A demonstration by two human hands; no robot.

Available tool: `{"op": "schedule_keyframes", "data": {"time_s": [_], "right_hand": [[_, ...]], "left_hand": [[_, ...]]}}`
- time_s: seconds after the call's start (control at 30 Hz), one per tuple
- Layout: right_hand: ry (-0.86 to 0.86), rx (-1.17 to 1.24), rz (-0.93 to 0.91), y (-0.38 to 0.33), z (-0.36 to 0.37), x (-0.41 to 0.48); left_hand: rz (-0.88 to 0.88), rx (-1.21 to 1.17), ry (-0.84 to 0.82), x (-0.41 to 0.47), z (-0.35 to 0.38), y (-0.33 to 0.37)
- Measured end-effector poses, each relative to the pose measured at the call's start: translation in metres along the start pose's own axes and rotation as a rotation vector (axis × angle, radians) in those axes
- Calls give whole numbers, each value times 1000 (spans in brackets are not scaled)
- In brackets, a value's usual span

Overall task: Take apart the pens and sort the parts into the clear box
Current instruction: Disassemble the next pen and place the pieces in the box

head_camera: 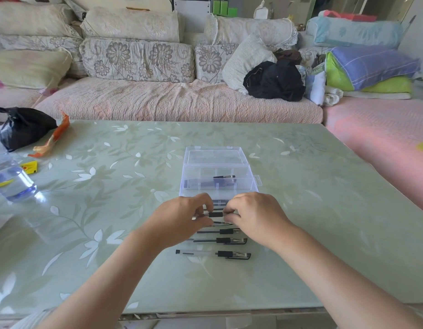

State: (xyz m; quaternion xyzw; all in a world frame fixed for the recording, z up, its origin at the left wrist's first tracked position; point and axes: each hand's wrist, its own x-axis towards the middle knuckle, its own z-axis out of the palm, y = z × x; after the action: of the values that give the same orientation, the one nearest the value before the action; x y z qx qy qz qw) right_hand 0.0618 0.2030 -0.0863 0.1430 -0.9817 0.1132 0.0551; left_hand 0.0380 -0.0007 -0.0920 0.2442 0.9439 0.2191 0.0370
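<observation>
Hands: both busy. The left hand [182, 222] pinches one end of a pen [215, 214] and the right hand [257, 217] pinches the other, fingers curled onto it.
Pen: held just above the middle of the table [300, 233], between the two hands and just in front of the box [243, 189].
Axis: it runs left to right, square across the person. The dark grip shows in the gap between the hands. Neither hand is nearer, one has each end.
Box: one, with its lid open and lying toward the far edge. It sits just beyond the knuckles, so parts go forward and away.
In box: one short dark piece [224, 176] in a rear cell, and one longer piece [205, 185] in the front cell, hazy through the wall.
Row [220, 240]: three pens in plain sight on the near side of the hands, all parallel to the held one, caps to the right. A fourth lies half under the hands. There are more dark bits beyond the fingers, and I can't count those.
Next: a twist or pull along that long axis, I'd say, with the hands parting sideways.
Left edge: one bottle [13, 181] and one black bag [23, 129].
</observation>
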Motion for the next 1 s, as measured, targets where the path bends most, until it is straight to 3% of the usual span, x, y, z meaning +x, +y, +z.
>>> {"op": "schedule_keyframes", "data": {"time_s": [0.23,0.83,1.0], "right_hand": [[39,54,45,0,1,2],[54,61,55,1,1,1],[62,62,44,1,2,0]], "left_hand": [[-57,0,14,3,4,1],[10,9,3,2,4,1],[-79,29,-7,3,2,-1]]}}
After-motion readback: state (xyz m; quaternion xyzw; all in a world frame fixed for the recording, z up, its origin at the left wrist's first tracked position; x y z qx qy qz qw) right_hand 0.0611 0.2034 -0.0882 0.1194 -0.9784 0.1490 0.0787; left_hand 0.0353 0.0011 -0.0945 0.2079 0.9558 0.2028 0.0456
